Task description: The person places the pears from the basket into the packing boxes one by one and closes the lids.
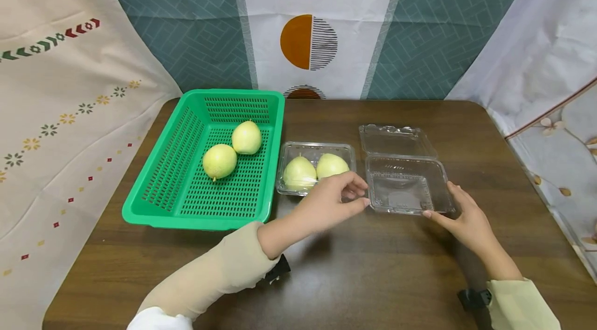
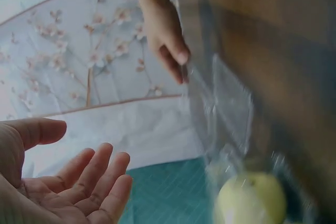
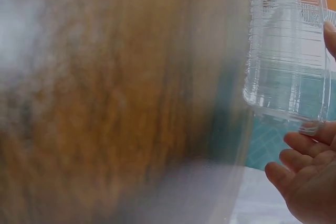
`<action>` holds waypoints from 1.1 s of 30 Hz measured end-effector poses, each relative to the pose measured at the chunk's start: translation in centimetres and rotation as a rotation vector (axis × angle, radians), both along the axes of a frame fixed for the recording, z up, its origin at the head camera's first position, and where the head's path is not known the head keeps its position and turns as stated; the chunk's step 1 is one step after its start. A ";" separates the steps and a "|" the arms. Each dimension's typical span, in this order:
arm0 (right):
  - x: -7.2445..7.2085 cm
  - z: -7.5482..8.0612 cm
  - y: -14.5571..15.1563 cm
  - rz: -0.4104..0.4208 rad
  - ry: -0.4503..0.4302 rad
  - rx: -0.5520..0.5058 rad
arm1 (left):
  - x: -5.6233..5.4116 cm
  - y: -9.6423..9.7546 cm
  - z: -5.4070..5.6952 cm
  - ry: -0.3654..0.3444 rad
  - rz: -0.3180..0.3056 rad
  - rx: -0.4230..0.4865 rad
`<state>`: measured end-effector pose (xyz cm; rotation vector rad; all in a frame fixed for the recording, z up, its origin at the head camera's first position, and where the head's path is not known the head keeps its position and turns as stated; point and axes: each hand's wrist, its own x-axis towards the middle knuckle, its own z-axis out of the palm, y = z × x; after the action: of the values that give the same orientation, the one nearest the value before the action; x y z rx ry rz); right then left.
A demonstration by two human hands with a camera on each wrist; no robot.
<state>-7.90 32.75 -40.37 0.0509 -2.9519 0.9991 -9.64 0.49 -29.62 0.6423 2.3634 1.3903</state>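
Observation:
An unlidded clear plastic container (image 1: pixel 403 190) stands at the right, its hinged lid (image 1: pixel 396 142) folded back behind it. My right hand (image 1: pixel 466 224) holds it by the near right corner, thumb at the front rim and fingers at the side. In the right wrist view, the container's ribbed wall (image 3: pixel 286 61) shows beside the fingers. My left hand (image 1: pixel 338 198) is near its left edge, fingers loosely bent with nothing between them; the left wrist view shows that palm bare. Partly behind the left hand sits a second clear container (image 1: pixel 284 164) with two yellow-green pears (image 1: pixel 299 170).
A green perforated basket (image 1: pixel 198 221) stands at the left with two more pears (image 1: pixel 219 161) (image 1: pixel 246 137) in it. All of this is on a dark brown wooden table (image 1: pixel 373 278). Patterned cloths (image 1: pixel 186 24) hang behind and at both sides.

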 end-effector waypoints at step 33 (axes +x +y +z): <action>0.2 -0.1 0.0 -0.018 -0.028 -0.004 | -10.9 -9.9 4.6 0.466 0.375 -0.321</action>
<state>-7.65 32.70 -40.50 0.0098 -2.9692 1.0123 -20.55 -9.44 -25.04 0.4857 3.1232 1.0251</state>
